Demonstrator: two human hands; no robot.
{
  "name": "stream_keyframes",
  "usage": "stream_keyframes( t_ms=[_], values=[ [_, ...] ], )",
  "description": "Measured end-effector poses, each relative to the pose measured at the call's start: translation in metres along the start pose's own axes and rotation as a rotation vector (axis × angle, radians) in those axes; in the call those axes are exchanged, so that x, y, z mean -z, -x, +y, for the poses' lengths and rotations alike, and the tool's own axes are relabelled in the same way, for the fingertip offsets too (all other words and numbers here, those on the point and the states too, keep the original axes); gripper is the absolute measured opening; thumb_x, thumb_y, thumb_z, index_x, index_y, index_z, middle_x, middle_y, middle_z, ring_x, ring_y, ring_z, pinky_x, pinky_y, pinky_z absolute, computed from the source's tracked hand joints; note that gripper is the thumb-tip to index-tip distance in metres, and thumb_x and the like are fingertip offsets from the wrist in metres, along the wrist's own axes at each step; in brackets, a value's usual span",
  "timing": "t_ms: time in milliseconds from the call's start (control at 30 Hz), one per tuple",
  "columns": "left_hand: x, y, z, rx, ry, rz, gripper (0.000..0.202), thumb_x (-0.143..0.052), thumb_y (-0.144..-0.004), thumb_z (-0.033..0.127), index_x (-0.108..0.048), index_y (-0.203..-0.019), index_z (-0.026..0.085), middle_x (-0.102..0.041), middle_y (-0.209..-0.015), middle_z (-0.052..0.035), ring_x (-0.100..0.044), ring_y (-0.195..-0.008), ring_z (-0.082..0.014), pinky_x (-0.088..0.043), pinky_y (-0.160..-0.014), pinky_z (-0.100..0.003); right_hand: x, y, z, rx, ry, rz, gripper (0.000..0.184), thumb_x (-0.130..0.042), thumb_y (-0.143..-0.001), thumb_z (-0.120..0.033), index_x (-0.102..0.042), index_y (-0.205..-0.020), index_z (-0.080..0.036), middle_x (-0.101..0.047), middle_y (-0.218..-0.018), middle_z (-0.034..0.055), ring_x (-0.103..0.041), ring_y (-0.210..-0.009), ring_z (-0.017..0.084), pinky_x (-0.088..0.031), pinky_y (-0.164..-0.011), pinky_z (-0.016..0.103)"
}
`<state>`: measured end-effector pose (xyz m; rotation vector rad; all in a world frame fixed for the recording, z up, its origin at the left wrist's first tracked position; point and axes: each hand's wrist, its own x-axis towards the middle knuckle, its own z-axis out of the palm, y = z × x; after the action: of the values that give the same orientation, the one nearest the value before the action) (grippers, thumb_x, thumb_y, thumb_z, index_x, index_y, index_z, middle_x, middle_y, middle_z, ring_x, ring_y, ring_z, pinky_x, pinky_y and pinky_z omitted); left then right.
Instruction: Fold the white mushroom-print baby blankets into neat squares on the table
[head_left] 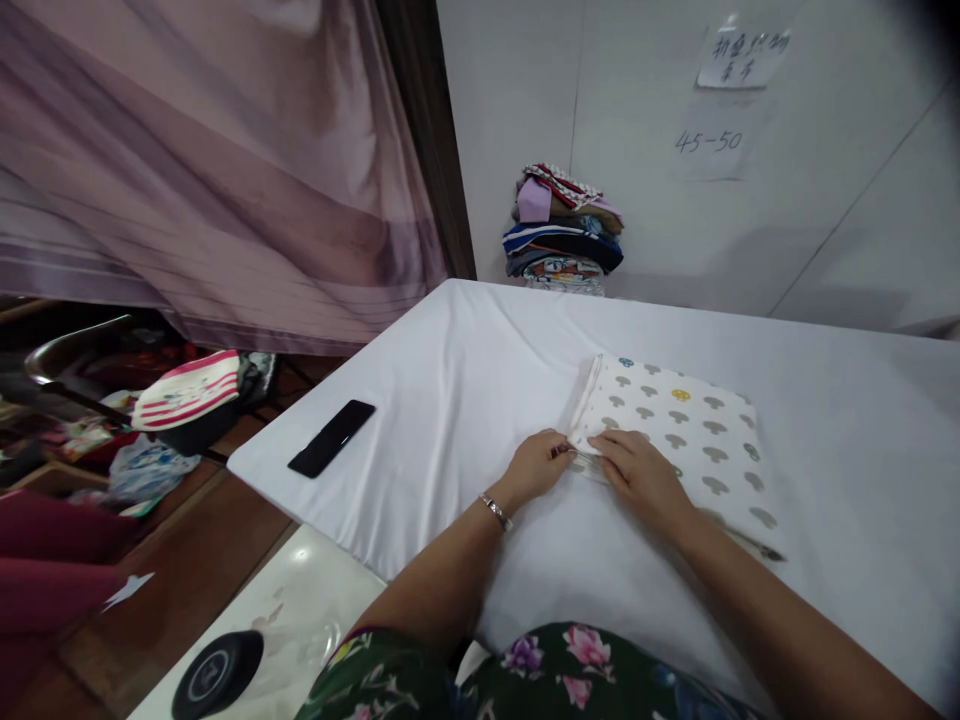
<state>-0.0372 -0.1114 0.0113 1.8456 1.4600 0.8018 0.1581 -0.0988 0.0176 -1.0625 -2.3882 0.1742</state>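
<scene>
A folded white cloth (660,420) printed with grey mushrooms and a few coloured motifs lies on the white-covered table. At its near left corner, my left hand (536,465) pinches the layered edge between thumb and fingers. Close beside it, my right hand (637,475) grips the near edge, its fingers on top of the cloth and the thumb low at the edge. The two hands are a short way apart. A silver bracelet (496,511) circles my left wrist.
A black phone (331,438) lies on the tablecloth (480,360) at the left. Several folded fabrics form a stack (564,235) by the wall. A pink curtain (300,180) hangs at the back left. Lower left, a black round object (217,675) rests on a pale surface (300,580).
</scene>
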Motion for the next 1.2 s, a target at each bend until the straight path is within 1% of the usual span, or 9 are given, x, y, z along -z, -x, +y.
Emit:
stream_keyframes(
  t_ms=[300, 467, 567, 667, 767, 867, 967, 1100, 1200],
  values=[
    [0.003, -0.003, 0.003, 0.173, 0.112, -0.030, 0.018, -0.047, -0.071, 0.024, -0.063, -0.074, 0.017, -0.056, -0.070, 0.0022, -0.050, -0.066, -0.0115, -0.037, -0.059, -0.021, -0.004, 0.002, -0.002, 0.093, 0.101, -0.045, 0.031, -0.042, -0.086, -0.019, -0.058, -0.112, -0.019, -0.059, -0.108, 0.0100, -0.052, -0.097, 0.023, -0.044, -0.080, 0.039],
    [0.004, -0.003, 0.003, 0.179, 0.177, -0.061, 0.028, -0.049, -0.076, 0.042, -0.061, -0.073, 0.017, -0.052, -0.064, 0.0036, -0.046, -0.062, -0.0109, -0.035, -0.056, -0.022, -0.004, 0.002, -0.009, 0.080, 0.164, -0.081, 0.034, -0.040, -0.085, -0.016, -0.057, -0.115, -0.020, -0.059, -0.108, 0.0107, -0.052, -0.094, 0.025, -0.043, -0.077, 0.040],
    [0.000, -0.004, 0.004, 0.221, 0.077, 0.000, 0.033, -0.048, -0.076, 0.048, -0.057, -0.066, 0.017, -0.048, -0.060, 0.0040, -0.043, -0.060, -0.0104, -0.032, -0.053, -0.022, -0.002, 0.002, -0.012, 0.075, 0.132, -0.075, 0.035, -0.040, -0.085, -0.016, -0.056, -0.116, -0.021, -0.059, -0.110, 0.0106, -0.053, -0.096, 0.025, -0.044, -0.078, 0.041],
    [-0.006, -0.004, 0.005, 0.264, -0.043, 0.086, 0.027, -0.049, -0.076, 0.041, -0.053, -0.063, 0.017, -0.051, -0.062, 0.0032, -0.045, -0.060, -0.0109, -0.032, -0.055, -0.023, 0.006, 0.007, -0.009, 0.078, 0.060, -0.055, 0.035, -0.041, -0.085, -0.018, -0.055, -0.117, -0.023, -0.058, -0.115, 0.0095, -0.052, -0.103, 0.024, -0.044, -0.083, 0.043],
    [-0.009, -0.002, 0.005, 0.270, -0.069, 0.134, 0.016, -0.051, -0.075, 0.033, -0.054, -0.069, 0.019, -0.056, -0.070, 0.0024, -0.049, -0.065, -0.0117, -0.035, -0.058, -0.022, 0.022, 0.020, 0.005, 0.046, 0.045, -0.010, 0.033, -0.043, -0.086, -0.024, -0.054, -0.117, -0.024, -0.056, -0.120, 0.0088, -0.050, -0.109, 0.024, -0.043, -0.089, 0.044],
    [-0.005, -0.002, 0.008, 0.303, 0.004, 0.136, 0.014, -0.054, -0.074, 0.031, -0.055, -0.083, 0.020, -0.060, -0.079, 0.0023, -0.052, -0.069, -0.0118, -0.038, -0.061, -0.022, 0.042, 0.040, 0.031, -0.039, 0.090, 0.063, 0.033, -0.045, -0.086, -0.031, -0.056, -0.116, -0.025, -0.057, -0.119, 0.0074, -0.052, -0.108, 0.025, -0.043, -0.089, 0.045],
    [0.004, -0.009, 0.014, 0.284, 0.000, 0.152, 0.021, -0.054, -0.075, 0.037, -0.054, -0.088, 0.021, -0.060, -0.087, 0.0006, -0.053, -0.073, -0.0129, -0.039, -0.064, -0.023, 0.059, 0.062, 0.061, -0.151, 0.105, 0.118, 0.033, -0.045, -0.085, -0.037, -0.060, -0.112, -0.025, -0.058, -0.118, 0.0066, -0.052, -0.108, 0.026, -0.045, -0.088, 0.043],
    [0.009, -0.030, 0.025, 0.191, -0.101, 0.151, 0.028, -0.052, -0.077, 0.047, -0.056, -0.078, 0.020, -0.060, -0.089, -0.0018, -0.054, -0.079, -0.0155, -0.039, -0.068, -0.025, 0.070, 0.084, 0.092, -0.518, 0.047, 0.194, 0.041, -0.044, -0.081, -0.049, -0.061, -0.109, -0.024, -0.054, -0.125, 0.0059, -0.053, -0.106, 0.027, -0.052, -0.064, 0.034],
    [0.004, -0.044, 0.029, 0.231, -0.147, 0.109, 0.030, -0.051, -0.077, 0.049, -0.054, -0.073, 0.020, -0.060, -0.084, -0.0018, -0.054, -0.075, -0.0163, -0.038, -0.065, -0.026, 0.065, 0.091, 0.102, -0.745, -0.064, 0.208, 0.051, -0.045, -0.077, -0.056, -0.057, -0.117, -0.026, -0.044, -0.136, 0.0042, -0.054, -0.106, 0.029, -0.052, -0.068, 0.036]
  ],
)
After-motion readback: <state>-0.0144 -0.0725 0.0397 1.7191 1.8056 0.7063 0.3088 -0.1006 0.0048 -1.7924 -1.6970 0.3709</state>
